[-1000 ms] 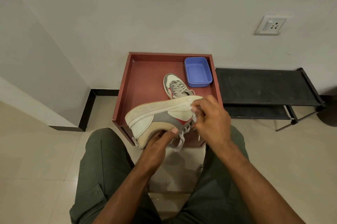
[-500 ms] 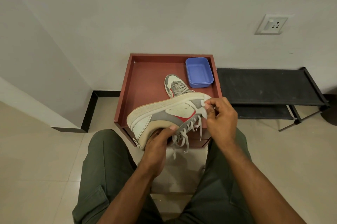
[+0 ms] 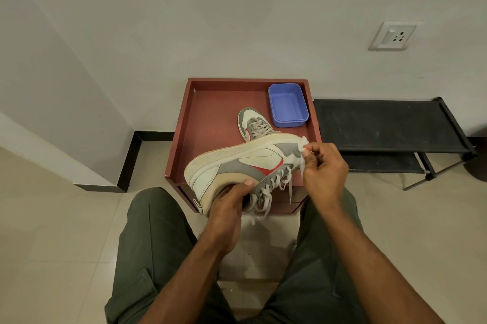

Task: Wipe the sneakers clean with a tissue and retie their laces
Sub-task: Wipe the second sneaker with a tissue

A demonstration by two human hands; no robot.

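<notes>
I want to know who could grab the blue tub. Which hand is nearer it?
Right. The right hand pinches a tissue at the held sneaker's toe, just below the blue tub; the left hand grips the heel end, farther away.

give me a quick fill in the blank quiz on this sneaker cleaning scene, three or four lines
1. The right hand pinches a white ____ against the toe of the held sneaker.
2. The left hand grips the held sneaker at its ____ end.
3. The other sneaker lies on the red tray table beside a ____ plastic box.
4. The held sneaker's laces hang ____.

Missing words: tissue; heel; blue; loose
</notes>
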